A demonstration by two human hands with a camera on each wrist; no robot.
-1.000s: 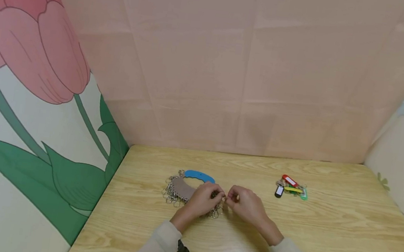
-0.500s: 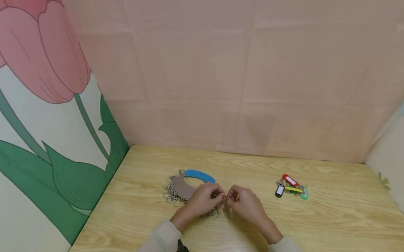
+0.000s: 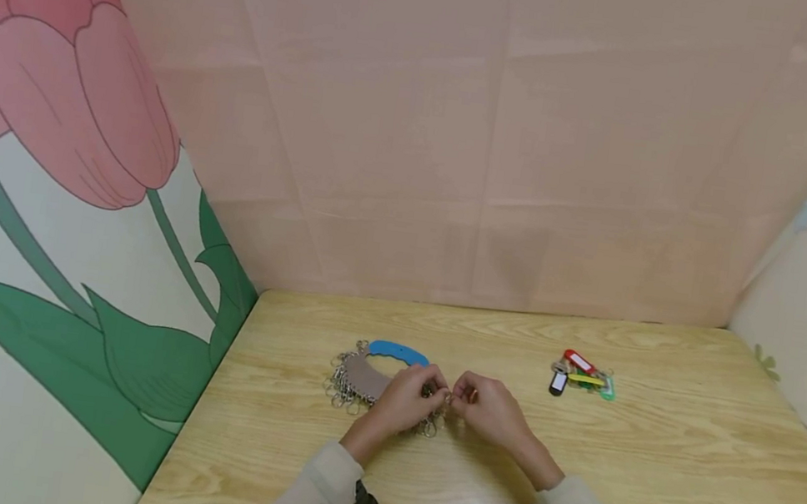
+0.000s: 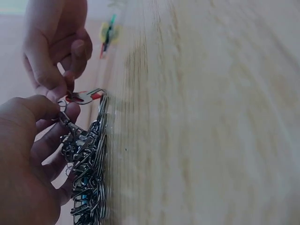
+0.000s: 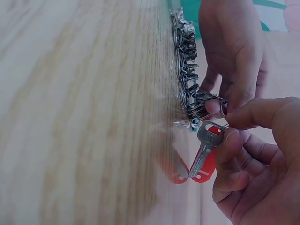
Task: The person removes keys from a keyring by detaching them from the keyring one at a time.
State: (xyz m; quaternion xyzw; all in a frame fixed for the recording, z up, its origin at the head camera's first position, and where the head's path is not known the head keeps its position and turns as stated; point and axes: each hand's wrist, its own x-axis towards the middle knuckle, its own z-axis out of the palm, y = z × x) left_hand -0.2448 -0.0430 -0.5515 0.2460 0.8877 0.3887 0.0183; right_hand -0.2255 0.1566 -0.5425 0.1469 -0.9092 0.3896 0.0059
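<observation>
On the table lies a key holder, a curved grey plate (image 3: 364,376) with a blue handle (image 3: 399,351) and several metal clips with rings (image 4: 86,173) along its edge. My left hand (image 3: 404,395) lies over the plate's right end and pinches a clip at its fingertips. Against it, my right hand (image 3: 493,412) pinches a small split ring (image 5: 223,111) between thumb and forefinger. From this ring hang a silver key (image 5: 207,138) and a red key tag (image 5: 209,165). The fingertips of both hands nearly meet; whether the ring passes through the clip I cannot tell.
A small pile of keys with tags lies to the right: a red tag (image 3: 579,361), a black tag (image 3: 557,382), a yellow tag (image 3: 586,379) and a green tag (image 3: 608,387). A pink-covered wall (image 3: 489,170) rises behind the wooden table (image 3: 688,455).
Both hands stay at the same spot with their fingertips together. The right wrist has shifted very slightly to the left; the key holder and the pile lie as before.
</observation>
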